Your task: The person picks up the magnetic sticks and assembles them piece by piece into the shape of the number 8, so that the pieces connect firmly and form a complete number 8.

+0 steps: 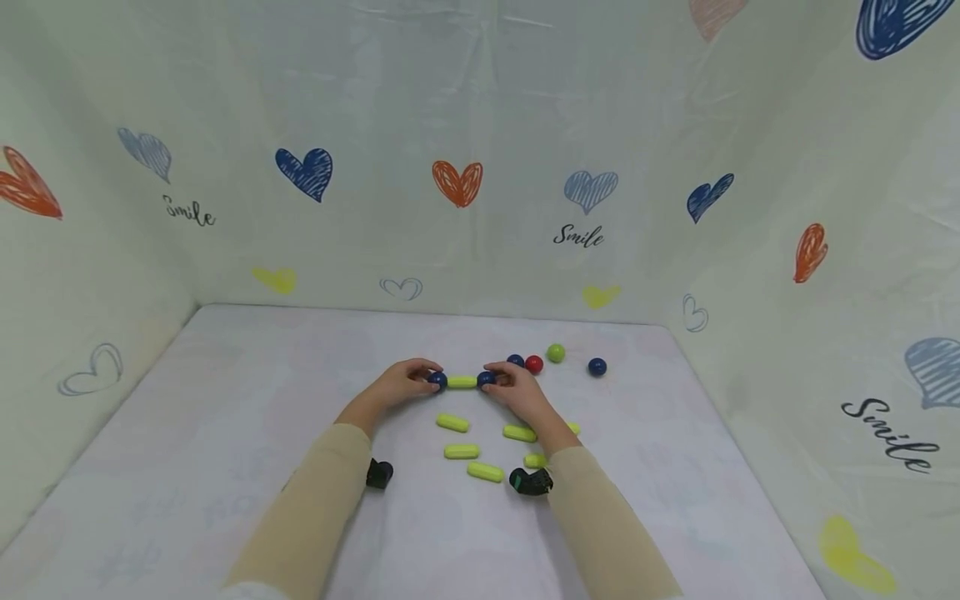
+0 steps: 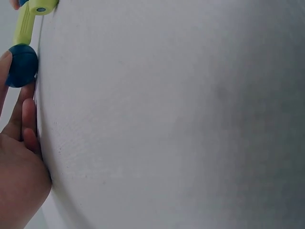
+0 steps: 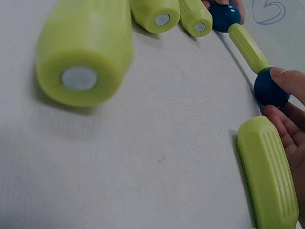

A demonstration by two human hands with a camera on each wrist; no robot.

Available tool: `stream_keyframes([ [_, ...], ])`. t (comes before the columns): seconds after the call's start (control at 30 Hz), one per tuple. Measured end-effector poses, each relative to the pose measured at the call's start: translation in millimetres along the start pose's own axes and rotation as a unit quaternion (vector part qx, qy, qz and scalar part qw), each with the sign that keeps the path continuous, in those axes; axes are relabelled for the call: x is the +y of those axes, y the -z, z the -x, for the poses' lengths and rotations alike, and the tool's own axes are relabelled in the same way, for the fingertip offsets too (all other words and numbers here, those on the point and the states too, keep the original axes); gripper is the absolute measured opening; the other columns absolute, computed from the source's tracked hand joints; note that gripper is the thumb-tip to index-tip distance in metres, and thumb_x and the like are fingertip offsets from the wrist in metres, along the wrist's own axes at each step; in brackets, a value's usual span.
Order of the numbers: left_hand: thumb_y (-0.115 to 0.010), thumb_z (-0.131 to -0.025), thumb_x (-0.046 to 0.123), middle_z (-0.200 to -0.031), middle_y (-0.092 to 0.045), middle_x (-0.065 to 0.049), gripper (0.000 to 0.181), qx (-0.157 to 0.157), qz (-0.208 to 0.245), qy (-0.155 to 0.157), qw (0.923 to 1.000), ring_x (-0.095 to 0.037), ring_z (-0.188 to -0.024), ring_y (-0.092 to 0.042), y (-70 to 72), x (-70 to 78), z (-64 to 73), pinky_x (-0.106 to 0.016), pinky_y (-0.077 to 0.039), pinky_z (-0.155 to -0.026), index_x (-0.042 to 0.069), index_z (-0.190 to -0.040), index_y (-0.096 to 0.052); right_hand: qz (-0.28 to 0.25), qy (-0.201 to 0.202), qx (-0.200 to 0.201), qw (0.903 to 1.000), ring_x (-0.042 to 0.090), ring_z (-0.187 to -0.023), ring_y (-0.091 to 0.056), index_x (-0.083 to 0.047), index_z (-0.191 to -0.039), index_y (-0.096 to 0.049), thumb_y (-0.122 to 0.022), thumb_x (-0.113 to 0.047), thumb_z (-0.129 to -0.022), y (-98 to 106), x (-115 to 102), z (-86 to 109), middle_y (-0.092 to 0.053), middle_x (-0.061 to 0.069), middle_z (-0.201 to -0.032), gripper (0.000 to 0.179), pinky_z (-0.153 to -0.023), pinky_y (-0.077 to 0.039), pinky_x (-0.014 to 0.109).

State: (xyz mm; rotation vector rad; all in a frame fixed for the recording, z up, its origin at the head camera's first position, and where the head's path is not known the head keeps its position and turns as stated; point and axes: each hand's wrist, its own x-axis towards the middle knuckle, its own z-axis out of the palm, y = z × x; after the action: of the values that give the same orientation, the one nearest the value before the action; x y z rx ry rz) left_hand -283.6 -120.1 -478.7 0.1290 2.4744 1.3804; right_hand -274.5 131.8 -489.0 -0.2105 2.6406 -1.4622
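Observation:
A yellow-green magnetic rod [image 1: 462,382] lies crosswise between two dark blue balls, one at each end. My left hand [image 1: 400,385] pinches the left blue ball [image 1: 437,381] between thumb and fingers. The right blue ball [image 1: 486,379] is in the grip of my right hand [image 1: 522,395]. In the left wrist view, the thumb and fingers sit on either side of a blue ball [image 2: 24,66]. The right wrist view shows both balls touching the ends of the rod [image 3: 249,47], with the right thumb on the near blue ball [image 3: 270,89].
Several loose rods, such as one [image 1: 452,422] and another [image 1: 485,472], lie nearer on the white table [image 1: 225,433]. Beyond the right hand are a red ball [image 1: 534,364], a green ball [image 1: 556,352] and two blue balls, one [image 1: 597,367] further right. A heart-printed sheet [image 1: 375,233] rises behind.

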Motion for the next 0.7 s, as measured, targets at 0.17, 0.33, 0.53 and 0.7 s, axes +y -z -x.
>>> stream_keyframes([
  [0.17, -0.071, -0.090, 0.017, -0.121, -0.059, -0.011, 0.036, 0.003, 0.007, 0.009, 0.9999, -0.026, -0.103, -0.051, -0.7, 0.0, 0.1, -0.042, -0.042, -0.093, 0.014, -0.125, -0.064, 0.002, 0.004, 0.017, 0.9998, 0.018, -0.088, -0.056, -0.017, -0.123, -0.066, -0.073, -0.019, -0.089, 4, -2, 4.0, -0.062, 0.000, -0.108, 0.034, -0.073, -0.049, 0.032],
  [0.33, -0.071, -0.090, 0.017, -0.123, -0.058, -0.011, 0.036, 0.003, 0.009, 0.015, 0.9998, -0.027, -0.106, -0.051, -2.1, 0.2, -0.4, -0.044, -0.041, -0.095, 0.014, -0.125, -0.065, -0.007, 0.013, 0.026, 0.9996, 0.019, -0.083, -0.056, -0.016, -0.120, -0.067, -0.073, -0.019, -0.089, 8, -10, 11.5, -0.063, 0.000, -0.110, 0.032, -0.068, -0.049, 0.031],
  [0.53, -0.070, -0.091, 0.019, -0.128, -0.057, -0.012, 0.036, 0.010, 0.006, 0.012, 0.9999, -0.028, -0.113, -0.049, -3.6, 0.7, 0.6, -0.047, -0.038, -0.100, 0.014, -0.126, -0.064, 0.001, 0.036, 0.004, 0.9993, 0.017, -0.085, -0.057, -0.012, -0.122, -0.066, -0.073, -0.019, -0.089, 7, -23, 18.9, -0.063, 0.001, -0.110, 0.034, -0.072, -0.051, 0.031],
  [0.7, -0.069, -0.092, 0.019, -0.128, -0.056, -0.014, 0.038, 0.008, 0.013, 0.004, 0.9999, -0.029, -0.112, -0.050, -3.4, 0.6, 1.2, -0.048, -0.039, -0.100, 0.012, -0.129, -0.063, -0.004, 0.058, -0.037, 0.9976, 0.019, -0.087, -0.057, -0.007, -0.123, -0.065, -0.073, -0.017, -0.089, 4, -32, 23.6, -0.064, 0.003, -0.109, 0.037, -0.075, -0.051, 0.031],
])
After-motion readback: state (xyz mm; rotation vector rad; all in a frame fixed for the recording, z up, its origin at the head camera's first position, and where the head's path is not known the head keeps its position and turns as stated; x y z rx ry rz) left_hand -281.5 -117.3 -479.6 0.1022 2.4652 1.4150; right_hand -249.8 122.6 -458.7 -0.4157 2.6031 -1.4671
